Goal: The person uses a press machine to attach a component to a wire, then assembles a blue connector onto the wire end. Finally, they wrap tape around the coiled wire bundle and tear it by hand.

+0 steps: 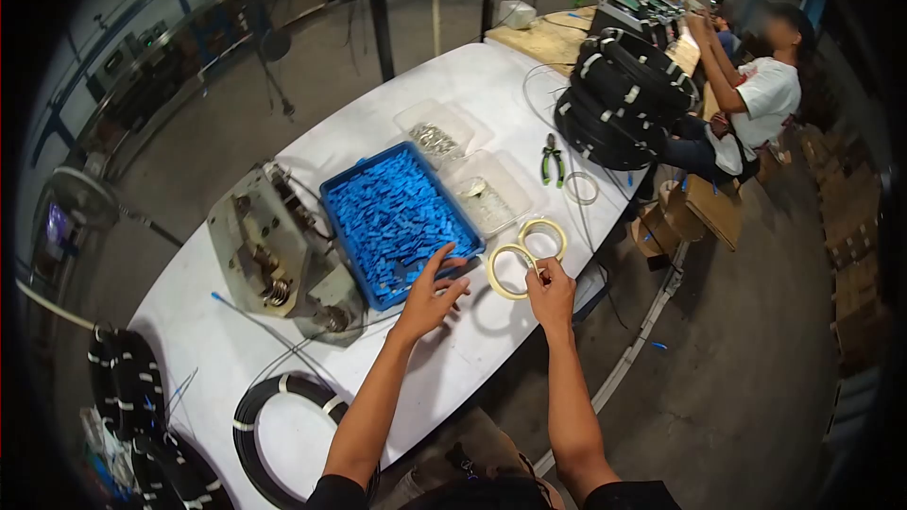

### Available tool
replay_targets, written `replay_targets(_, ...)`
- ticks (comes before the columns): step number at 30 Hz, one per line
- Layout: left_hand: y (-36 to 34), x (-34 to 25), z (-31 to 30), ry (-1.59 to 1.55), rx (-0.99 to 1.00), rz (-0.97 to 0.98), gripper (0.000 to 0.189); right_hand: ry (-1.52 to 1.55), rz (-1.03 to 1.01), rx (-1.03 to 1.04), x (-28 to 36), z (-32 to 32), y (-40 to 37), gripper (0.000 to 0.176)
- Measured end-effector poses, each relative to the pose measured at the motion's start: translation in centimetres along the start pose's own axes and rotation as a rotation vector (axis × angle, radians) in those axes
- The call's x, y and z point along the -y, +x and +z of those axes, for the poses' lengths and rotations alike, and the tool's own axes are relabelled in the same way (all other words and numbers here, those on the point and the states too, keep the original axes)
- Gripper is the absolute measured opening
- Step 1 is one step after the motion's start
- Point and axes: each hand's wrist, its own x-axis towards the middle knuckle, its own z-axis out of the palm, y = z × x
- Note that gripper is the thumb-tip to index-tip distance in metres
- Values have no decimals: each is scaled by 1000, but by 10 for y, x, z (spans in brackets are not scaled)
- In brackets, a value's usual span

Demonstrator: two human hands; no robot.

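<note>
My right hand (552,295) pinches the edge of a roll of cream tape (493,281), which is raised a little over the white table (491,335). Another cream tape roll (561,238) lies just beyond it. My left hand (433,299) is held with fingers spread and nothing in it, by the near right corner of a blue tray (380,302) full of small blue pieces (392,217). Two clear plastic boxes with small parts, one farther back (433,139) and one nearer (485,203), stand to the tray's right.
Left of the tray is a metal machine (260,246). A black cable coil (248,420) lies at the near left. Green-handled pliers (552,162) and a thin ring (581,189) lie near stacked black coils (624,99). A person (761,94) sits at the far right.
</note>
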Motion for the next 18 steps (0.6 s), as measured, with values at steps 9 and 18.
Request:
replay_targets(9,-42,8,-67,180,-101,118,17,70,-128,241,55,41,-42,12)
replay_targets(18,-170,8,-148,219,-527,186,11,167,-275,522,124,109,-113,11)
